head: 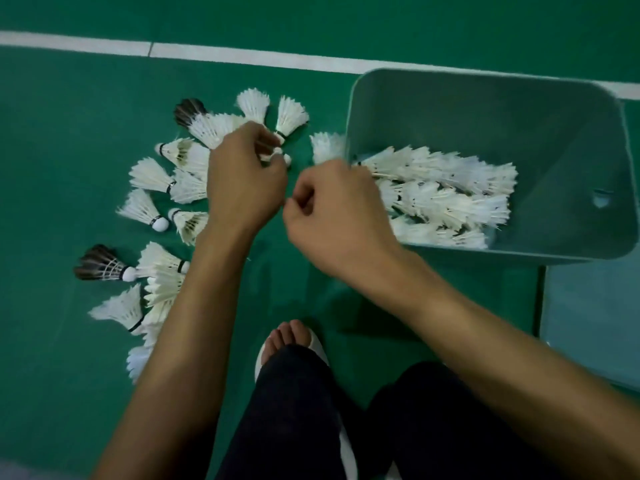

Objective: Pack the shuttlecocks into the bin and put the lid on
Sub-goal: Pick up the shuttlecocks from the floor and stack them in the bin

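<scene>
Dozens of loose shuttlecocks [145,174] across the green floor, left of the bin [485,109]; more packed inside. Grips a few by the corks with left hand [242,181]. Curls right hand [332,216] by the bin's rim; cannot tell whether holding anything. Lid [592,306] flat beside bin.

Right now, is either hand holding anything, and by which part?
The left hand pinches white shuttlecocks at their cork ends. The right hand is curled; whether it grips the lone shuttlecock behind it cannot be told.
</scene>
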`<action>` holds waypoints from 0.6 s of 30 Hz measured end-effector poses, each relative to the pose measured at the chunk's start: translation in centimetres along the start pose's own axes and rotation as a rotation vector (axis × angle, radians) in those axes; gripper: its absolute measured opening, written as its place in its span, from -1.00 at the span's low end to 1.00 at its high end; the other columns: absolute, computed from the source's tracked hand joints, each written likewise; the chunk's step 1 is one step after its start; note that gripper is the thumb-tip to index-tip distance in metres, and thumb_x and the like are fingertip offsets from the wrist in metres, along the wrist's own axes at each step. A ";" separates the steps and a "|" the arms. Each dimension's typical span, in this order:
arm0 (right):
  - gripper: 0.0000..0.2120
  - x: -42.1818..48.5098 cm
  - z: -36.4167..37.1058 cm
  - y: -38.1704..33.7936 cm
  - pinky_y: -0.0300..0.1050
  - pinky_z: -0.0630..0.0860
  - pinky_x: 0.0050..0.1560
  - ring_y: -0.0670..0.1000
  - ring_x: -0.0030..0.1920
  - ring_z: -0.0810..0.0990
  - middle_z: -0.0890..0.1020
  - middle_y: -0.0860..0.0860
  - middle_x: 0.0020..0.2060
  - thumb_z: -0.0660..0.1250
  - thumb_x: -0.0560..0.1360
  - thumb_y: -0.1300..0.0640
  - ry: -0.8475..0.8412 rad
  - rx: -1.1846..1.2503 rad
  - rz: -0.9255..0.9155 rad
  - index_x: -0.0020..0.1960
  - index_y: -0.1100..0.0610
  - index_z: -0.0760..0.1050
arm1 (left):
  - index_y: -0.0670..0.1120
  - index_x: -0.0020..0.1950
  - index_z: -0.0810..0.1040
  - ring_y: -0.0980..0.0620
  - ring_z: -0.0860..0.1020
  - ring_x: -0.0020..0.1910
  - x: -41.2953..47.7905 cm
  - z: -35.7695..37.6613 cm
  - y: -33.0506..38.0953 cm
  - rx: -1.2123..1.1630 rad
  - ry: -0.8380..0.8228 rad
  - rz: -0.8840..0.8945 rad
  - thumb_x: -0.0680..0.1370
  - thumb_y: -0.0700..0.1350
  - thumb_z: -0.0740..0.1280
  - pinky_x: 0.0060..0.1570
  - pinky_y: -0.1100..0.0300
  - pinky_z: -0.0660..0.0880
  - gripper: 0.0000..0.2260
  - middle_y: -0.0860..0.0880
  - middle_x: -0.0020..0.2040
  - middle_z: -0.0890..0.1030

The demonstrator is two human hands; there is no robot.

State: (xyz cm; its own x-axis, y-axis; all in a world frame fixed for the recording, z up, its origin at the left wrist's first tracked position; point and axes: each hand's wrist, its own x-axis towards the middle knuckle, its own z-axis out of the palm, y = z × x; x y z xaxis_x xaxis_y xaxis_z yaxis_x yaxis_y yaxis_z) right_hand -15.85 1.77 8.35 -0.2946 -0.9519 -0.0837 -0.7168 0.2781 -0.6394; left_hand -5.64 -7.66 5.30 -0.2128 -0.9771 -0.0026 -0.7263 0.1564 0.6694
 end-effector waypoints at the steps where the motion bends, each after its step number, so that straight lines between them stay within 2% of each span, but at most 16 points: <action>1: -0.84 -0.1 2.0 -0.3 0.04 0.63 -0.15 0.15 -0.20 0.66 0.67 0.06 -0.30 0.34 0.45 0.04 -0.072 0.000 -0.017 -0.18 0.11 0.60 | -0.08 0.05 0.65 -0.03 0.62 0.01 -0.4 -0.1 -2.0 0.054 0.067 -0.073 0.48 -0.12 0.31 0.03 0.04 0.56 -0.79 -0.01 -0.02 0.70; 4: -0.84 0.3 6.7 0.3 0.06 0.62 -0.07 0.21 -0.08 0.66 0.68 0.09 -0.18 0.35 0.48 0.02 -0.253 -0.052 -0.008 -0.09 0.12 0.55 | -0.08 0.18 0.59 -0.22 0.49 0.25 -1.6 -0.4 -7.2 0.284 0.202 -0.325 0.50 -0.05 0.35 0.21 -0.11 0.43 -0.72 -0.12 0.17 0.62; 7: -0.84 0.8 9.2 1.4 0.03 0.57 0.01 0.24 0.04 0.61 0.62 0.15 -0.02 0.37 0.50 0.06 -0.360 -0.155 -0.001 -0.02 0.15 0.53 | -0.11 0.41 0.38 -0.30 0.31 0.41 -2.5 0.3 -10.6 0.461 0.134 -0.585 0.51 0.13 0.42 0.35 -0.28 0.27 -0.43 -0.23 0.41 0.40; 9: -0.78 1.4 10.1 1.9 0.04 0.50 0.14 0.24 0.18 0.50 0.52 0.18 0.14 0.39 0.49 0.06 -0.352 -0.254 -0.012 0.06 0.16 0.52 | -0.03 0.53 0.26 -0.30 0.31 0.43 -2.8 1.4 -12.1 0.427 0.077 -0.581 0.49 0.22 0.43 0.38 -0.30 0.27 -0.29 -0.23 0.47 0.33; 12: -0.59 3.1 11.4 2.2 0.16 0.37 0.41 0.32 0.42 0.31 0.32 0.29 0.43 0.44 0.43 0.05 -0.206 -0.375 -0.008 0.21 0.20 0.52 | 0.03 0.59 0.25 -0.27 0.30 0.44 -2.6 3.2 -13.2 0.401 0.021 -0.436 0.49 0.20 0.45 0.38 -0.16 0.34 -0.25 -0.21 0.52 0.28; 15: -0.52 4.8 12.6 2.1 0.26 0.19 0.55 0.39 0.56 0.15 0.21 0.35 0.54 0.43 0.43 0.13 -0.001 -0.316 0.020 0.29 0.28 0.48 | 0.00 0.46 0.39 -0.25 0.27 0.42 -1.9 4.1 -13.1 0.359 0.065 -0.380 0.46 0.06 0.51 0.28 -0.07 0.45 -0.39 -0.17 0.51 0.29; 18: -0.47 5.7 13.2 2.3 0.33 0.16 0.55 0.41 0.59 0.02 0.11 0.36 0.58 0.41 0.38 0.19 0.081 -0.310 0.107 0.32 0.29 0.42 | -0.01 0.29 0.50 -0.21 0.32 0.34 -1.8 4.4 -13.0 0.340 0.144 -0.386 0.43 -0.09 0.53 0.07 0.11 0.41 -0.54 -0.12 0.41 0.37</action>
State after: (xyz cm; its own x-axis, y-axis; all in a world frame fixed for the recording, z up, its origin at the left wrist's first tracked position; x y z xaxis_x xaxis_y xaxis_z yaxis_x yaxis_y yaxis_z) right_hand -10.81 -4.69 -3.73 -0.4184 -0.9056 -0.0689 -0.8337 0.4131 -0.3666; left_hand 1.31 -7.29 -6.67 0.1858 -0.9791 -0.0829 -0.9102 -0.2033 0.3609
